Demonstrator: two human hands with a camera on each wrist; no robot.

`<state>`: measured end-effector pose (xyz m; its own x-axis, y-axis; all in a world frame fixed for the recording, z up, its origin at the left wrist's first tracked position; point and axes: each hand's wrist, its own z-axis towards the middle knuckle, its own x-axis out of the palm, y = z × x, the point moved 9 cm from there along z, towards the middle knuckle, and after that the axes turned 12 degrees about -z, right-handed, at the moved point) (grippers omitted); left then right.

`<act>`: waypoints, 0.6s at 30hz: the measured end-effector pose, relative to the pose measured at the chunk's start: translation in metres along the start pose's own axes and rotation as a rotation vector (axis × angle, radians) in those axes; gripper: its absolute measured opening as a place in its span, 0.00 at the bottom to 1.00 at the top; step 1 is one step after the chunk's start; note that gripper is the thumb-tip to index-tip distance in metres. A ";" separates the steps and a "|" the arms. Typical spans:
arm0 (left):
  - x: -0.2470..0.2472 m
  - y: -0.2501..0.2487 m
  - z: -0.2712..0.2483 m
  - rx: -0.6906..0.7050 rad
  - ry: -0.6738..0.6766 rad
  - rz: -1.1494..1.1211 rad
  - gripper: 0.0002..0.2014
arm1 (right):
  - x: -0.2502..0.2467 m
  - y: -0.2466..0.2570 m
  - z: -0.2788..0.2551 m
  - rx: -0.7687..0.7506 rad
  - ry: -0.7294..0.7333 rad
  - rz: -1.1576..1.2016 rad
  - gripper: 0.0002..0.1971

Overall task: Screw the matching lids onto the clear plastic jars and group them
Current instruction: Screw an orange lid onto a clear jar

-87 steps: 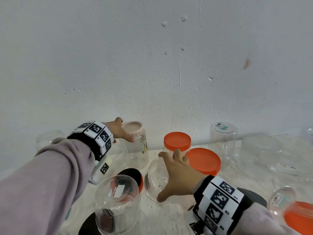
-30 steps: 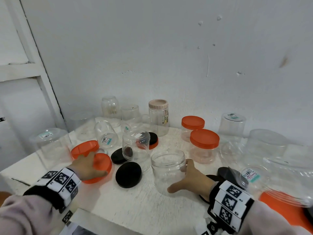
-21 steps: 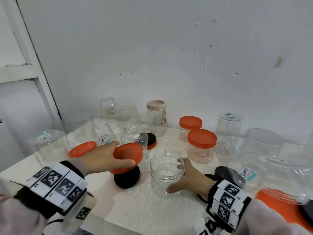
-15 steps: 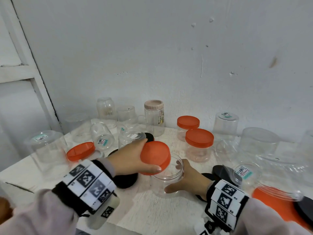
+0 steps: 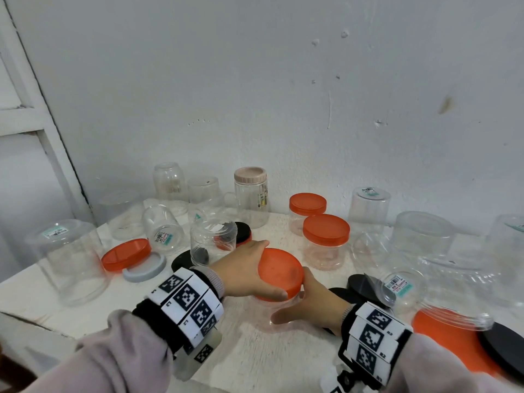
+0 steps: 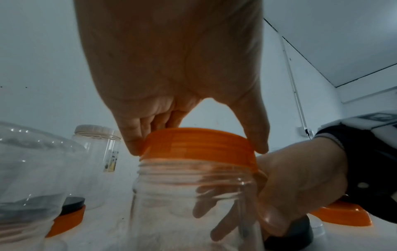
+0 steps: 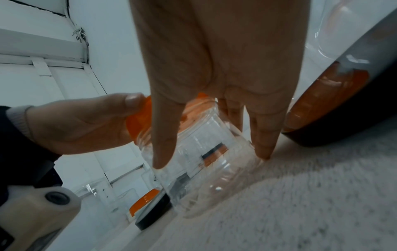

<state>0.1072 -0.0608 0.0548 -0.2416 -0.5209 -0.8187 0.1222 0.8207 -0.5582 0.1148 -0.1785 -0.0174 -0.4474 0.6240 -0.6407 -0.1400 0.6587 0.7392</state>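
L hand (image 5: pixel 243 272) grips the orange lid (image 5: pixel 280 270) by its rim, thumb on the near side & fingers (image 6: pixel 133 135) curled over the far edge; lid sits on the mouth of the clear jar (image 6: pixel 193 195), tilted a bit, jar threads showing below its skirt in the L wrist view. R hand (image 5: pixel 314 303) wraps the jar body from the right, thumb across the front, fingers (image 7: pixel 266 134) round the back w/ tips down near the table (image 5: pixel 255 358). Jar stands upright on the white table, front-centre, just in front of two capped orange-lid jars (image 5: pixel 326 239).

Behind left: an upturned clear jar (image 5: pixel 212 241) over a black lid, a tall jar w/ a beige lid (image 5: pixel 251 194) by the wall (image 5: pixel 283 95), more uncapped clear jars inverted or on their sides. Loose orange lid (image 5: pixel 126 253) lies open side up, leaning on a grey lid (image 5: pixel 146 269), left of the hands. Big upturned clear jar (image 5: pixel 68 259) at the far left edge. Right of the R wrist: black lids (image 5: pixel 360 285), a clear jar on its side w/ a barcode sticker (image 5: pixel 397 285), a large orange lid (image 5: pixel 453 341) partly under a big clear container. Both wrists wear marker-tag bands (image 5: pixel 187 302).
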 end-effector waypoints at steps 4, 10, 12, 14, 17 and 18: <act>0.005 0.003 -0.002 0.013 -0.003 -0.092 0.59 | -0.002 -0.002 -0.002 0.013 0.012 0.011 0.55; 0.013 0.026 -0.005 -0.061 0.109 -0.340 0.67 | -0.022 0.013 -0.010 -0.009 0.058 -0.096 0.61; 0.019 0.037 -0.006 -0.096 0.139 -0.400 0.68 | -0.030 0.025 -0.013 -0.031 0.079 -0.182 0.63; 0.024 0.046 -0.006 -0.119 0.139 -0.463 0.68 | -0.034 0.040 -0.013 -0.070 0.102 -0.286 0.62; 0.031 0.053 -0.004 -0.129 0.122 -0.567 0.65 | -0.034 0.059 -0.007 -0.117 0.141 -0.475 0.59; 0.031 0.054 -0.003 -0.123 0.116 -0.586 0.64 | -0.032 0.064 -0.005 -0.129 0.153 -0.543 0.58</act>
<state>0.1034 -0.0318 -0.0008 -0.3391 -0.8709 -0.3558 -0.1733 0.4296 -0.8862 0.1160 -0.1582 0.0511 -0.4024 0.1372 -0.9051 -0.4873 0.8049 0.3386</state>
